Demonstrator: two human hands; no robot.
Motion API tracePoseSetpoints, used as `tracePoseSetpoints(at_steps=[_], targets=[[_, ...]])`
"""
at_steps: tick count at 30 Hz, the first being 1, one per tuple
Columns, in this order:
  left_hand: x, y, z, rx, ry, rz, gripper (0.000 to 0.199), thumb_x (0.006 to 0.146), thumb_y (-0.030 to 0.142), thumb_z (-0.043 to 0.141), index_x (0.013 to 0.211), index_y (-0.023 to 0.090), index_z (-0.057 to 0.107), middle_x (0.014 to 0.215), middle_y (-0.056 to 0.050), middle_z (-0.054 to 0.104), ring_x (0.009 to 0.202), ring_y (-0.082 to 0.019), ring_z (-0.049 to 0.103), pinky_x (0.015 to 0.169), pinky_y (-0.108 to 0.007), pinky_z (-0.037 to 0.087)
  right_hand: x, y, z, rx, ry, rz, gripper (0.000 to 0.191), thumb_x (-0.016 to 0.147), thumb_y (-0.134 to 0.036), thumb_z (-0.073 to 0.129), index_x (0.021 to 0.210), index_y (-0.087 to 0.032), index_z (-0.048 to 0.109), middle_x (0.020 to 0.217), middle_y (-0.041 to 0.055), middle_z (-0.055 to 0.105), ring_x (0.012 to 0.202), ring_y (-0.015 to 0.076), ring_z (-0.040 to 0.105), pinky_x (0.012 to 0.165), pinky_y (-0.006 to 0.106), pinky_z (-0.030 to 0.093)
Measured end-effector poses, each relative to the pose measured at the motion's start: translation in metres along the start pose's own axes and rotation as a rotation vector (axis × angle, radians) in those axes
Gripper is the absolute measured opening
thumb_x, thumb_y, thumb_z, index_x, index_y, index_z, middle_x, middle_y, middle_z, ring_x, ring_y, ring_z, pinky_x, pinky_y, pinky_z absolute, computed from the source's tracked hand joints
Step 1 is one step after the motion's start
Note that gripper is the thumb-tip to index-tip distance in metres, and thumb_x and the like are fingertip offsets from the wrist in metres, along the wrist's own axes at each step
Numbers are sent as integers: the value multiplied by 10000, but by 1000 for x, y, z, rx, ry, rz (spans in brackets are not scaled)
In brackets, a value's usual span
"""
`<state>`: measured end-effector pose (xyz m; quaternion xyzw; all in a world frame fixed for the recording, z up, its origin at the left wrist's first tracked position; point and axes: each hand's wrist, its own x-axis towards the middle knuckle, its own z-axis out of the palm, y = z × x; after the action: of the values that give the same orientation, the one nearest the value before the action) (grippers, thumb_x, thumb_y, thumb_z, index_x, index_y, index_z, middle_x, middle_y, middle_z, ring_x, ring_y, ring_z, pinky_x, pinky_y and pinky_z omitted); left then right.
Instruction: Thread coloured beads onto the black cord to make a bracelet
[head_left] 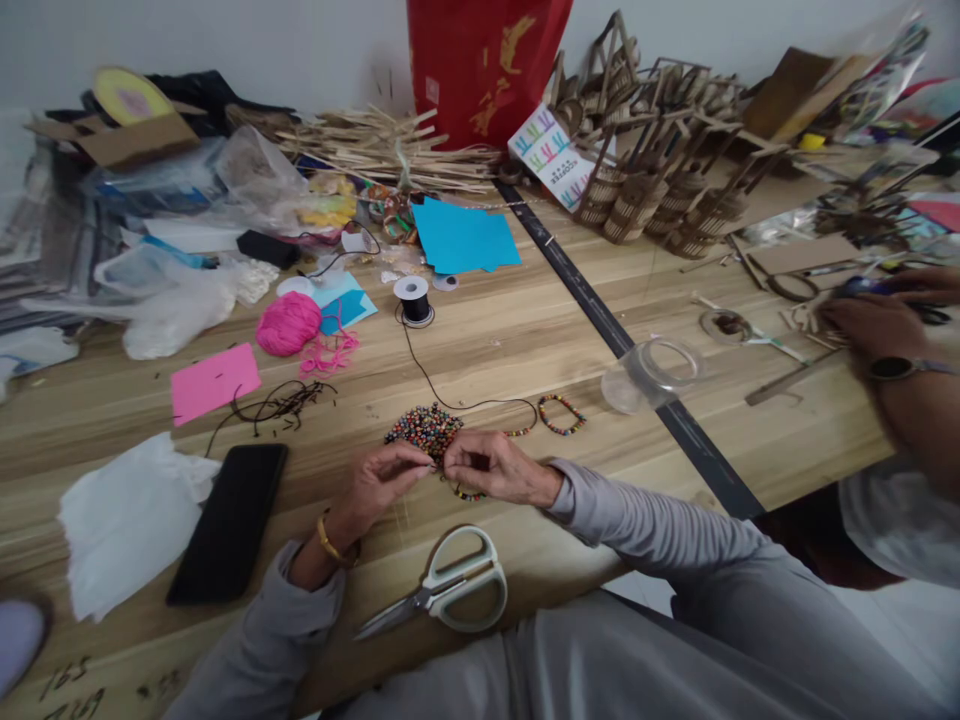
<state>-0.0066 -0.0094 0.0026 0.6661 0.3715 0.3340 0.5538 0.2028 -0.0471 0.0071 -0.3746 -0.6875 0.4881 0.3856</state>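
My left hand [379,483] is closed in a pinch, thumb and forefinger meeting close to my right fingertips; what lies between them is too small to make out. My right hand [495,468] is pinched too, on a thin black cord threaded with coloured beads [471,494]. That strand shows below the hand and again beyond it, then runs back to a spool of black cord [415,300]. Just behind my fingers lies a pile of small multicoloured beads [424,430]. A beaded loop [561,414] rests to the right. White-handled scissors [466,580] lie in front of me.
Left are a black phone [229,525], white tissue [127,520], pink paper [215,383] and pink yarn [289,323]. A clear plastic container [652,375] stands right, beyond a dark strip [622,340]. Another person's hand [874,325] works at the far right.
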Motion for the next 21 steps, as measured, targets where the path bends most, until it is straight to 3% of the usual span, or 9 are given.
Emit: tracePoseSetpoints(at_steps=[21], targets=[[1, -1, 1, 15, -33, 40, 93, 716, 233, 730, 748, 145, 726, 745, -60, 708, 711, -150, 652, 663, -233, 530, 1, 2, 0, -19, -16, -10, 96, 848, -186, 579, 780, -121, 597, 655, -10, 532, 571, 78, 457, 539, 177, 375]])
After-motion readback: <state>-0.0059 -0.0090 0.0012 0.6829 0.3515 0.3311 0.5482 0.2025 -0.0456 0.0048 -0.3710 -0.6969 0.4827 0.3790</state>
